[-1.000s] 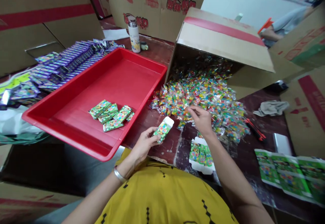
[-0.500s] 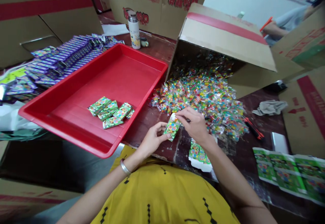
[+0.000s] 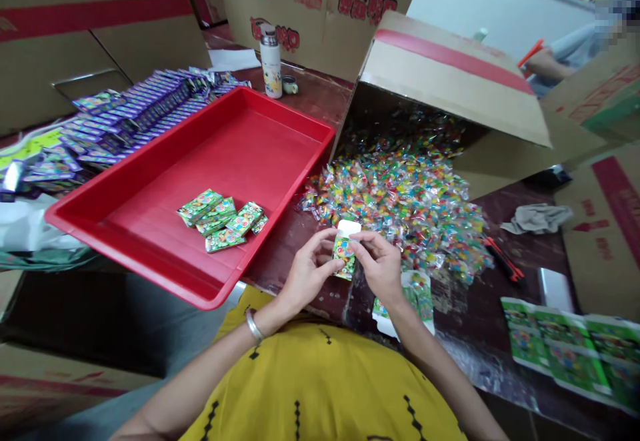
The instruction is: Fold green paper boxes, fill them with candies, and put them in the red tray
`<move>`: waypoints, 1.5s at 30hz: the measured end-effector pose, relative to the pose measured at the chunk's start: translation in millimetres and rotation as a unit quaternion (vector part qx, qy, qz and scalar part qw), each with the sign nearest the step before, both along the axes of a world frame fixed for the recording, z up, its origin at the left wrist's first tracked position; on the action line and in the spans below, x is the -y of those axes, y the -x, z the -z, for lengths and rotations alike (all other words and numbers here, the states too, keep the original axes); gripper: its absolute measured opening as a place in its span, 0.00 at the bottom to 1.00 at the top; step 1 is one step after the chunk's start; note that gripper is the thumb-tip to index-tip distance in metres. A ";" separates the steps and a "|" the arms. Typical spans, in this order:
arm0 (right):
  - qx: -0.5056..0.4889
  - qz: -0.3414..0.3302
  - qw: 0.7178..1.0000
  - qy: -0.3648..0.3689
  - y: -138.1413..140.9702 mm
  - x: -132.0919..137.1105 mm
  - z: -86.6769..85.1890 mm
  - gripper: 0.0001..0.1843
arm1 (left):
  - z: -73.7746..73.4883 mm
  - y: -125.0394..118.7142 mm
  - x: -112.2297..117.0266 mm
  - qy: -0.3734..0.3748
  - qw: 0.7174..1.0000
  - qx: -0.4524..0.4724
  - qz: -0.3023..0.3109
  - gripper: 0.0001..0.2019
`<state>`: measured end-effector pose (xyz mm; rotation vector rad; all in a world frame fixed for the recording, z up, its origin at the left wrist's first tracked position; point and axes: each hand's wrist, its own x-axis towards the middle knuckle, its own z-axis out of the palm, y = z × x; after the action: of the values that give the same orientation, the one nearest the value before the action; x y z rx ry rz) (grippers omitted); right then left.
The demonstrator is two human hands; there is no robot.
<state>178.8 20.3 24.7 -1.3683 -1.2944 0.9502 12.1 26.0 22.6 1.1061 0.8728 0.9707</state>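
A small green printed candy box is held between my two hands, its white end flap standing up at the far end. My left hand grips the box along its left side, thumb across the front. From the right, my right hand pinches its upper edge near the flap. Just beyond lies a heap of small clear candy packets with colourful sweets inside. Flat green cartons lie partly under my right wrist. Several closed green boxes rest in the red tray at the left.
The packets spill from a tipped cardboard carton. Purple boxes are stacked behind the tray, near a thermos. At the right are a red-and-black cutter, a grey cloth and flat green cartons. Another person's hand shows at upper right.
My right hand has moved from above the box's open end to its upper right side. The white flap now stands clear, and the box is held more upright in view.
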 end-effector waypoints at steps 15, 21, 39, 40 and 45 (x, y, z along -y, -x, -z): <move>-0.038 -0.039 0.998 0.038 -9.0 -10.7 -4.3 0.09 | 7.1 -3.2 3.4 -0.009 0.999 -0.049 -0.002 0.26; -0.061 -0.062 0.993 0.083 -20.0 -23.5 -1.4 0.14 | 7.7 -2.6 7.2 -0.038 0.996 -0.075 0.002 0.28; 0.040 -0.076 0.996 0.033 -29.7 25.5 -2.3 0.23 | -17.3 27.0 -8.4 -0.106 0.970 -0.221 0.001 0.17; 0.055 -0.039 0.997 0.038 -44.9 27.6 -1.5 0.24 | -25.1 38.0 -16.9 -0.144 0.949 -0.274 -0.052 0.18; 0.389 -0.025 0.913 0.119 -120.9 46.0 3.6 0.16 | -57.2 85.9 -55.6 -0.251 0.739 -0.573 -0.248 0.47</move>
<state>299.7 -25.7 21.1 -2.0289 -1.8419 0.6097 -73.8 81.6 79.9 2.0752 2.0723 0.9101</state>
